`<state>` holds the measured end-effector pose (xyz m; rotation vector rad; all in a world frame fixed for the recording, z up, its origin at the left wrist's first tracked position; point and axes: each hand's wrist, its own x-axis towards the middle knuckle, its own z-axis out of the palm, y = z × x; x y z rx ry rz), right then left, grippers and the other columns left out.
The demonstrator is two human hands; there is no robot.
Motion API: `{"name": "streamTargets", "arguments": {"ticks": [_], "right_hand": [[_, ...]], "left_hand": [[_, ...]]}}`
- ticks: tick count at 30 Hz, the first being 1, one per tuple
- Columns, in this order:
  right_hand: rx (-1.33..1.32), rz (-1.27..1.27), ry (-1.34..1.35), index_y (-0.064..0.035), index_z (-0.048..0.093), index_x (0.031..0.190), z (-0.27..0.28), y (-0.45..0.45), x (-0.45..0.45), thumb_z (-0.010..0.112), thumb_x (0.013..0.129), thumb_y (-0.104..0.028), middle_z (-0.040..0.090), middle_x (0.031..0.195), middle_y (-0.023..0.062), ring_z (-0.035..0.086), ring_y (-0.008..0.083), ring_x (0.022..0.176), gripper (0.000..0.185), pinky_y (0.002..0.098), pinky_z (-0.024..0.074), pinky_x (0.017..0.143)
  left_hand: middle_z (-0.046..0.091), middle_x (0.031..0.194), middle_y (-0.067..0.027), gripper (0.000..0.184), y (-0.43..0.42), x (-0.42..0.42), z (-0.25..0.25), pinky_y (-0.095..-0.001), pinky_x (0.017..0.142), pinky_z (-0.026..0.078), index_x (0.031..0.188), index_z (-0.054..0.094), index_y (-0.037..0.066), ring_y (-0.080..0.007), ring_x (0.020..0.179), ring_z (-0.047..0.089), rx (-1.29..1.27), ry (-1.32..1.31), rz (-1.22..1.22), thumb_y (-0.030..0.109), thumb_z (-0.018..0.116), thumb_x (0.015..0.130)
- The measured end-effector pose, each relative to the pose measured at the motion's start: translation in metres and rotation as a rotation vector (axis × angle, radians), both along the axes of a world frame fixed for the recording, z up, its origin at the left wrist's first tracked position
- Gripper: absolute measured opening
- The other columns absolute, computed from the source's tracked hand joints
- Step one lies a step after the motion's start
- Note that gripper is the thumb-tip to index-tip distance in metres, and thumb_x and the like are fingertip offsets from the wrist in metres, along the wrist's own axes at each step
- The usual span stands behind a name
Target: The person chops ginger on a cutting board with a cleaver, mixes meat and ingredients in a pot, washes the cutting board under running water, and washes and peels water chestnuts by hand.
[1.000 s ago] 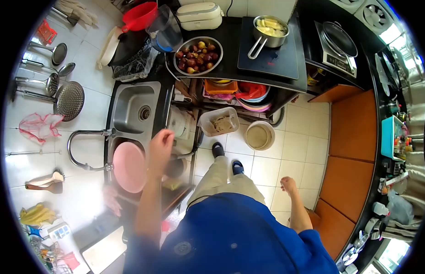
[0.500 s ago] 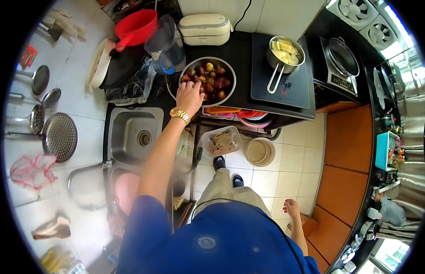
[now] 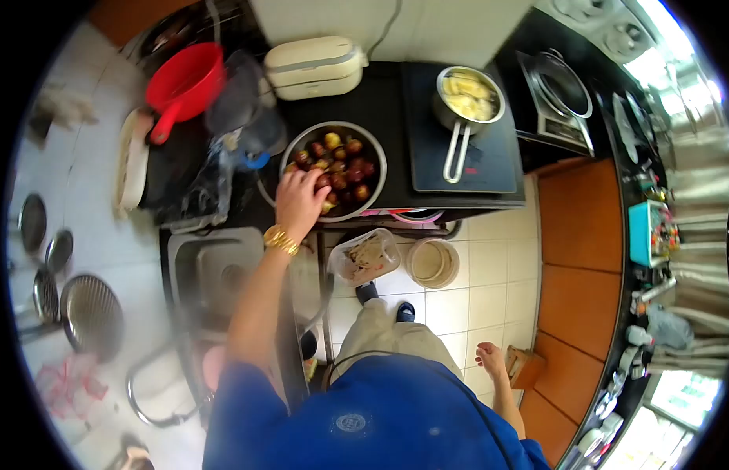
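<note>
My left hand (image 3: pixel 298 202), with a gold watch on the wrist, reaches over the near-left rim of a round metal bowl (image 3: pixel 384 163). Its fingers are apart, and the fingertips touch round reddish-brown fruits (image 3: pixel 350 175) inside; a grip on any single one does not show. Some of these fruits look yellowish. My right hand (image 3: pixel 491 357) hangs at my side over the floor, fingers loosely bent and holding nothing. Right of the bowl, a long-handled saucepan (image 3: pixel 456 153) with pale yellow pieces (image 3: pixel 468 95) in it stands on a black cooktop (image 3: pixel 482 174).
Left of the bowl are a red strainer (image 3: pixel 184 78), a clear plastic jug (image 3: pixel 255 129) and a cream lunch box (image 3: pixel 313 66). The metal sink (image 3: pixel 208 266) lies below my left forearm. A plastic tub (image 3: pixel 366 258) and a round bucket (image 3: pixel 432 264) stand near my feet.
The view has shifted, so the bowl and saucepan appear lower and further left. My left hand stays at the bowl's near-left side, among the fruits. My right hand still hangs down.
</note>
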<state>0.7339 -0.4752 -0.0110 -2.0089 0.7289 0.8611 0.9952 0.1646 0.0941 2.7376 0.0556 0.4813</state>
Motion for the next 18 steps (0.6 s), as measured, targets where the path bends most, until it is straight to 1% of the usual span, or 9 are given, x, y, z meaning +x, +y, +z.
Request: {"name": "streamTargets", "arguments": {"ticks": [1, 3, 7, 9, 11, 13, 15, 17, 18], "right_hand": [[-0.016, -0.040, -0.013, 0.0034, 0.067, 0.120, 0.004, 0.001, -0.003, 0.066, 0.097, -0.015, 0.073, 0.097, 0.0099, 0.072, 0.0183, 0.078, 0.029, 0.0318, 0.0581, 0.065], [-0.042, 0.025, 0.019, 0.0027, 0.068, 0.119, 0.011, -0.001, 0.003, 0.066, 0.097, -0.016, 0.073, 0.097, 0.0103, 0.072, 0.0182, 0.079, 0.029, 0.0317, 0.0583, 0.066], [-0.115, 0.035, -0.042, 0.0008, 0.070, 0.120, 0.012, -0.014, 0.007, 0.066, 0.098, -0.017, 0.076, 0.095, 0.0120, 0.074, 0.0194, 0.079, 0.029, 0.0328, 0.0598, 0.067], [-0.138, 0.047, -0.079, 0.0012, 0.070, 0.119, 0.022, -0.019, 0.013, 0.066, 0.098, -0.020, 0.077, 0.095, 0.0128, 0.075, 0.0198, 0.079, 0.030, 0.0335, 0.0606, 0.068], [-0.153, -0.011, -0.161, -0.0009, 0.073, 0.115, 0.008, -0.038, 0.003, 0.067, 0.094, -0.022, 0.077, 0.090, 0.0147, 0.076, 0.0209, 0.075, 0.031, 0.0346, 0.0610, 0.065], [-0.166, -0.097, -0.149, -0.0015, 0.073, 0.116, 0.010, -0.054, -0.003, 0.066, 0.093, -0.022, 0.077, 0.090, 0.0152, 0.076, 0.0215, 0.076, 0.031, 0.0352, 0.0617, 0.066], [-0.174, -0.207, -0.157, -0.0017, 0.073, 0.116, 0.016, -0.073, -0.013, 0.064, 0.093, -0.019, 0.077, 0.092, 0.0146, 0.076, 0.0210, 0.077, 0.030, 0.0345, 0.0621, 0.066], [-0.148, -0.321, -0.158, -0.0015, 0.073, 0.116, 0.020, -0.100, -0.026, 0.064, 0.093, -0.018, 0.077, 0.094, 0.0140, 0.076, 0.0208, 0.077, 0.030, 0.0345, 0.0623, 0.066], [-0.111, -0.389, -0.154, -0.0012, 0.073, 0.116, 0.019, -0.115, -0.032, 0.063, 0.093, -0.018, 0.076, 0.095, 0.0134, 0.076, 0.0205, 0.078, 0.030, 0.0345, 0.0625, 0.066]], "left_hand": [[0.070, 0.109, -0.0115, 0.036, 0.000, 0.001, 0.000, -0.0445, 0.092, 0.052, 0.123, 0.068, 0.010, -0.0334, 0.105, 0.063, -0.065, -0.042, -0.025, 0.028, 0.075, 0.093], [0.069, 0.103, -0.0101, 0.029, -0.012, 0.001, 0.002, -0.0407, 0.086, 0.053, 0.118, 0.069, 0.008, -0.0311, 0.094, 0.065, -0.287, -0.125, 0.017, 0.028, 0.072, 0.098], [0.067, 0.099, -0.0043, 0.032, -0.034, -0.005, 0.015, -0.0355, 0.082, 0.056, 0.124, 0.065, 0.008, -0.0202, 0.082, 0.065, -1.503, 0.017, 0.160, 0.036, 0.057, 0.110], [0.069, 0.107, -0.0056, 0.037, -0.022, -0.007, -0.007, -0.0378, 0.090, 0.055, 0.128, 0.062, 0.007, -0.0214, 0.093, 0.066, -2.030, 0.069, 0.051, 0.039, 0.054, 0.111], [0.070, 0.116, -0.0099, 0.038, -0.030, -0.007, -0.006, -0.0376, 0.096, 0.056, 0.130, 0.063, 0.004, -0.0229, 0.101, 0.067, -2.189, 0.034, -0.103, 0.036, 0.054, 0.111], [0.068, 0.131, -0.0162, 0.038, -0.023, -0.006, -0.022, -0.0399, 0.104, 0.056, 0.134, 0.061, 0.000, -0.0275, 0.114, 0.067, -2.286, 0.082, -0.247, 0.029, 0.055, 0.111], [0.067, 0.136, -0.0192, 0.038, -0.019, -0.007, -0.031, -0.0412, 0.111, 0.053, 0.136, 0.060, -0.005, -0.0307, 0.124, 0.065, -2.407, 0.148, -0.243, 0.023, 0.056, 0.110], [0.066, 0.136, -0.0202, 0.037, -0.040, -0.012, -0.015, -0.0426, 0.114, 0.052, 0.136, 0.059, -0.008, -0.0310, 0.125, 0.064, -2.312, 0.170, -0.305, 0.018, 0.056, 0.109], [0.062, 0.142, -0.0191, 0.038, -0.044, -0.013, -0.017, -0.0432, 0.117, 0.049, 0.140, 0.056, -0.007, -0.0312, 0.132, 0.059, -2.335, 0.193, -0.384, 0.016, 0.054, 0.109]]}}
